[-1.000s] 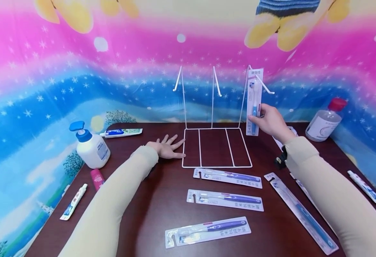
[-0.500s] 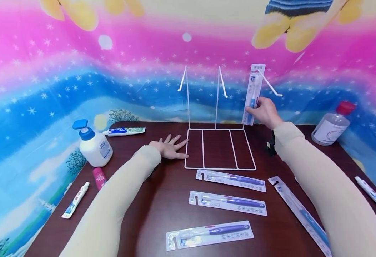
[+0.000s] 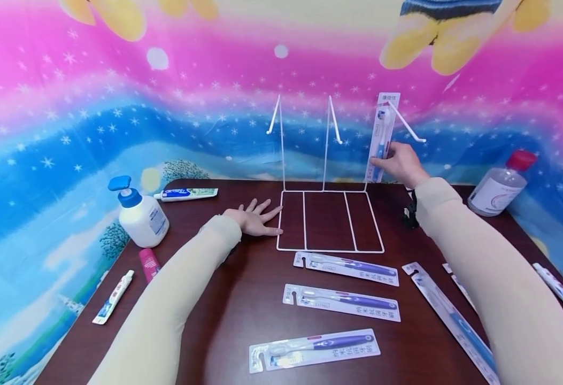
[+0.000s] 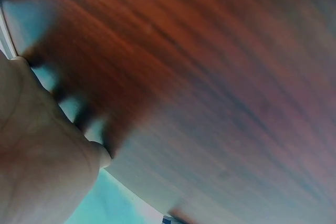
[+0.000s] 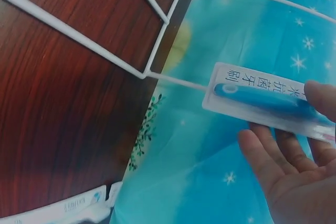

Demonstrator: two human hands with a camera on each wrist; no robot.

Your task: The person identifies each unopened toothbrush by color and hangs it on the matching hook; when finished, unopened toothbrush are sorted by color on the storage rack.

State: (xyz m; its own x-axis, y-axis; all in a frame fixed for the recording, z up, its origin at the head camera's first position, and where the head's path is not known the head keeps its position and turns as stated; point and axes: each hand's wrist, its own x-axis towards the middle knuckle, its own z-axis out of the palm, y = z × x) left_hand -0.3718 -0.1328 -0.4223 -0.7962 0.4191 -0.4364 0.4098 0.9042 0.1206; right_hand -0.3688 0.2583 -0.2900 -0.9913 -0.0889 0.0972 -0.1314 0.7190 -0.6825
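Note:
A white wire rack (image 3: 330,251) stands at the back of the table, with three prongs at its top. My right hand (image 3: 403,162) pinches a blue toothbrush in its flat clear-fronted pack (image 3: 384,128), thumb on one face and fingers behind. The pack leans slightly, its top overlapping the base of the right prong (image 3: 408,124). In the right wrist view, the pack's lower end (image 5: 247,90) shows beside the rack's upright wire. My left hand (image 3: 256,221) rests on the table with fingers spread, thumb and fingertips at the left wire of the rack's base.
Three purple toothbrush packs, the middle one (image 3: 341,302) among them, lie before the rack. A blue toothbrush pack (image 3: 454,321) lies by my right sleeve. A pump bottle (image 3: 143,220), pink tube (image 3: 149,263) and toothpaste tubes stand or lie left; a red-capped bottle (image 3: 498,190) stands right.
My right hand has brought the toothbrush pack up and back against the right prong, and the pack now tilts a little. My left hand stays at the rack's base. The head view has shifted slightly.

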